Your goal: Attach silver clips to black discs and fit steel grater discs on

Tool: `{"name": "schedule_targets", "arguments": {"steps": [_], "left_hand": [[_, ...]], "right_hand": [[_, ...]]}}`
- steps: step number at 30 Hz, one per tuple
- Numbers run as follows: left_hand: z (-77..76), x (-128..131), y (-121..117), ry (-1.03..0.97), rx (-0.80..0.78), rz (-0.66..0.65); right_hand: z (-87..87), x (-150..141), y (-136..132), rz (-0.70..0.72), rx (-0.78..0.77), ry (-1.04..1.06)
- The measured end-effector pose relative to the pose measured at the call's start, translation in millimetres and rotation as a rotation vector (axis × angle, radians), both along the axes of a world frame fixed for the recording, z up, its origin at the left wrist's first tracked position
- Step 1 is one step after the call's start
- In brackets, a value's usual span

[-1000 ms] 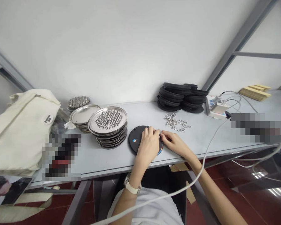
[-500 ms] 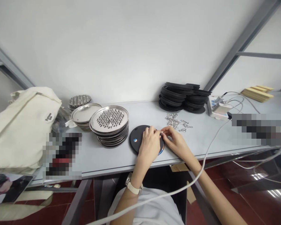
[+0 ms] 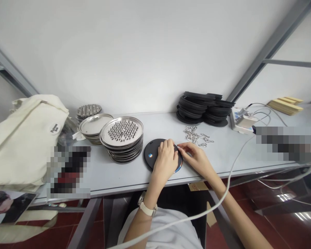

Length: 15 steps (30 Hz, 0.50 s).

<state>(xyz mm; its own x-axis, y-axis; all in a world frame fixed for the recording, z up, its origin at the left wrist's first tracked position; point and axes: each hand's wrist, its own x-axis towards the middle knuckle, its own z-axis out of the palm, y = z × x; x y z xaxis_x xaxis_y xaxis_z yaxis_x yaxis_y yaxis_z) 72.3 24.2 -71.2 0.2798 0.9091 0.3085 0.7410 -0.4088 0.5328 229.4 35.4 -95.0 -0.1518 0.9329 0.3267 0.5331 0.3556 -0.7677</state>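
A black round disc (image 3: 151, 164) with a small blue-and-orange sticker lies flat on the table in front of me. My left hand (image 3: 166, 155) is on top of it, fingers bent and pressed against its surface, holding it down. At the disc's right edge, my right hand (image 3: 193, 155) has thumb and forefinger pinched together; whatever is between them is too small to make out. A strip of blue and orange shows along the lower right rim. Beyond the right hand lies a loose pile of small metal wire hooks (image 3: 191, 134).
Left of the disc stands a stack of round metal graters (image 3: 121, 131), beside a stack of metal plates (image 3: 95, 124). Black rings (image 3: 194, 107) are piled at the back. A power strip (image 3: 242, 121) sits right. A white cable (image 3: 230, 180) crosses before me; a cream bag (image 3: 23, 145) lies left.
My right hand has shifted slightly down and left along the disc's edge. My left fingers have drawn back a little from the right fingertips. The disc stays in place.
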Motion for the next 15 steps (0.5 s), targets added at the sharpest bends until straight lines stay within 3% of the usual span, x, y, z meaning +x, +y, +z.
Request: {"name": "schedule_targets", "arguments": {"steps": [10, 15], "left_hand": [[0.1, -1, 2, -0.024, -0.003, -0.01], [0.0, -1, 2, -0.029, 0.006, -0.014]], "right_hand": [[26.6, 8, 5, 0.146, -0.034, -0.187], [31.8, 10, 8, 0.233, -0.064, -0.192]]}}
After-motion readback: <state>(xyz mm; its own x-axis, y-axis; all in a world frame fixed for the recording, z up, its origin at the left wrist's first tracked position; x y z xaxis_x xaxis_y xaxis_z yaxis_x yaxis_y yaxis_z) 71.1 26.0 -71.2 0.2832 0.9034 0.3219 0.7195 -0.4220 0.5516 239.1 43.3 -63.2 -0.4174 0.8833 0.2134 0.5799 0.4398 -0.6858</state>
